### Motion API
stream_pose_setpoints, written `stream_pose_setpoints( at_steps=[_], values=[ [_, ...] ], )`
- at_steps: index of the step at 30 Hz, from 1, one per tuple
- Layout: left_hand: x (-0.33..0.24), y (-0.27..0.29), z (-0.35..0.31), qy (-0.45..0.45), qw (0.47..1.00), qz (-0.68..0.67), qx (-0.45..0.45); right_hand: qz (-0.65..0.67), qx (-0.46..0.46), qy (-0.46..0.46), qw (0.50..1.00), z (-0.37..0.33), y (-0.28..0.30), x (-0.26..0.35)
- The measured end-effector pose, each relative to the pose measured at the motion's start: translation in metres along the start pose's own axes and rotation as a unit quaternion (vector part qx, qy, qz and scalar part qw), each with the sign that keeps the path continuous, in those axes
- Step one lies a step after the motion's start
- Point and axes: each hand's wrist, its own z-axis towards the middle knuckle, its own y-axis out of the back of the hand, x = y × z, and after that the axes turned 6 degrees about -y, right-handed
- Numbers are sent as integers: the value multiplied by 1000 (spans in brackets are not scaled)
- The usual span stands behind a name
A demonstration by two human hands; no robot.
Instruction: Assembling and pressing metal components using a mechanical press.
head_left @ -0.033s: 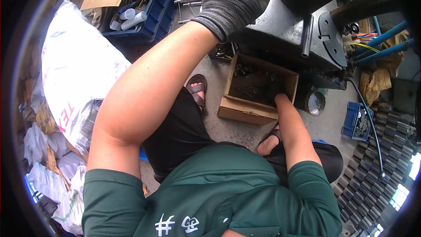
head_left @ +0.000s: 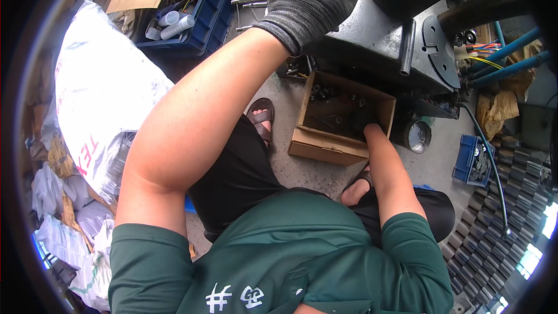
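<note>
My left hand (head_left: 311, 3), in a dark grey knit glove, lies at the top edge over the metal block of a machine (head_left: 378, 32). Its thumb points to the right; the other fingers run out of view. Just left of it, several thin metal rods (head_left: 251, 1) stick out sideways. My right hand (head_left: 361, 121), in a dark glove, reaches down into an open cardboard box (head_left: 328, 150) on the floor. Shadow hides its fingers. Inside the box lie small dark metal parts (head_left: 325, 92) and what looks like a pair of pliers (head_left: 329, 121).
A round tin (head_left: 419, 137) stands right of the box, and a blue bin of metal parts (head_left: 474, 160) beyond it. Stacked metal pieces (head_left: 494, 227) line the right. At left are a large white sack (head_left: 104, 93) and a blue crate (head_left: 212, 17). A black hose (head_left: 491, 160) hangs at right.
</note>
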Motion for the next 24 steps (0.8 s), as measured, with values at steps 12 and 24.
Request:
stream_pose_setpoints(
  at_steps=[12, 24],
  values=[
    [-5, 7, 8, 33, 992, -4, 118, -53, 28, -3, 998, -5, 17, 27],
    [-2, -9, 3, 4, 1000, 20, -14, 52, -121, 30, 991, -9, 12, 31]
  ],
)
